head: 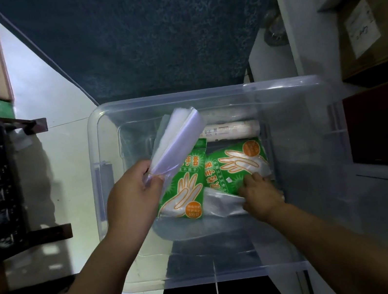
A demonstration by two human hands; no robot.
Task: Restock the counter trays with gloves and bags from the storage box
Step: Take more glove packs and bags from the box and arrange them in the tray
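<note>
A stack of clear bags is pinched in the left hand above the box, green glove packs lying just beyond it inside, with the right hand curled against one pack's edge, its grip impossible to tell.

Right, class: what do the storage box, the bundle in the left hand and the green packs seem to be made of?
Storage box: rigid clear plastic, glossy; contents show through its walls. Bundle: thin translucent plastic film; layered edges bend. Green packs: likely printed plastic film; creases shine.
</note>
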